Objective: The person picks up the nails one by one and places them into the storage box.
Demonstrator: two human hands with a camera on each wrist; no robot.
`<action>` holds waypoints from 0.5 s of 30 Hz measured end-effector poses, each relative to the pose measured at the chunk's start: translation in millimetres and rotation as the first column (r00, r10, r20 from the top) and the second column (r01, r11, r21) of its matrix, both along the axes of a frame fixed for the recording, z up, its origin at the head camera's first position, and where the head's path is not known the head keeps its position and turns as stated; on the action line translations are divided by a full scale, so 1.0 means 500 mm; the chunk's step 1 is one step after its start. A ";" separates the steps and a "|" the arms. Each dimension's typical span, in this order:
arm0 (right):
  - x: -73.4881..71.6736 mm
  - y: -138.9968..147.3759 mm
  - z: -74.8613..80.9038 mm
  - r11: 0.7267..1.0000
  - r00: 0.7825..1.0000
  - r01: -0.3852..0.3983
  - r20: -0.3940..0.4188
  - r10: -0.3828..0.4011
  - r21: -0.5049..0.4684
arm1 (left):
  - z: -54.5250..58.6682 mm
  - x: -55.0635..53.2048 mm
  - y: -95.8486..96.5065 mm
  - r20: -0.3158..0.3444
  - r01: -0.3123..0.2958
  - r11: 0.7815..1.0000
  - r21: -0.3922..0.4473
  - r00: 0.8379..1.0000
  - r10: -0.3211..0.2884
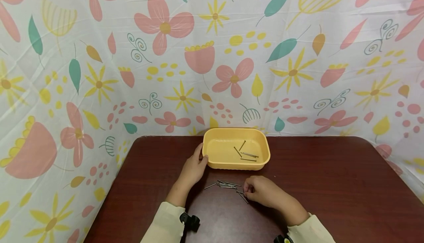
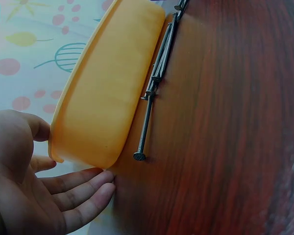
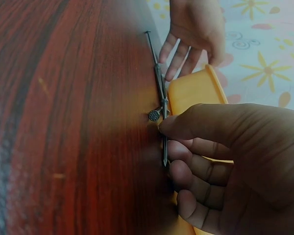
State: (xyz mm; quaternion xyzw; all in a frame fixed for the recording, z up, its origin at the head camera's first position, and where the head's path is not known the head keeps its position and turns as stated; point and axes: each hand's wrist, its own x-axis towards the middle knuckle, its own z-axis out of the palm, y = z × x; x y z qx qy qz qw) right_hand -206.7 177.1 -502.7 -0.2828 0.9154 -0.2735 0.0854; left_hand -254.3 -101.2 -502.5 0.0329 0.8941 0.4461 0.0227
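My left hand [image 1: 194, 167] rests against the left end of a yellow plastic tray [image 1: 236, 166], its fingers mostly straight and touching the end wall and rim. Several metal nails [image 1: 248, 154] lie inside, toward the tray's right side. In front of the tray is a small pile of nails [image 1: 226, 185] on the table. At the right end of that pile, my right hand [image 1: 265, 191] has its fingers curled, and the thumb and index finger pinch a nail [image 3: 165, 155]. Another nail [image 1: 243, 198] lies slanted just beside these fingertips.
The dark reddish-brown wooden table [image 1: 331, 184] extends on both sides of the tray. Behind and to the left hangs a white cloth [image 1: 205, 99] printed with flowers and leaves, close to the tray's far side. Black straps [image 1: 190, 222] sit on both wrists.
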 end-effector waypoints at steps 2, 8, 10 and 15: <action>0.000 0.000 0.000 1.000 1.000 0.000 -0.004 0.000 0.003 | -0.001 0.000 0.000 -0.006 -0.002 1.000 0.000 1.000 0.002; 0.000 0.001 0.000 1.000 1.000 -0.001 -0.005 0.001 0.007 | -0.003 -0.002 0.001 -0.015 -0.005 1.000 -0.002 1.000 0.005; 0.000 0.001 0.000 1.000 1.000 -0.002 -0.006 0.002 0.008 | -0.004 -0.003 0.001 -0.015 -0.004 1.000 -0.001 1.000 0.004; -0.001 0.001 -0.002 1.000 1.000 -0.002 -0.010 0.002 0.007 | -0.006 -0.003 0.001 -0.017 -0.002 1.000 0.001 1.000 0.002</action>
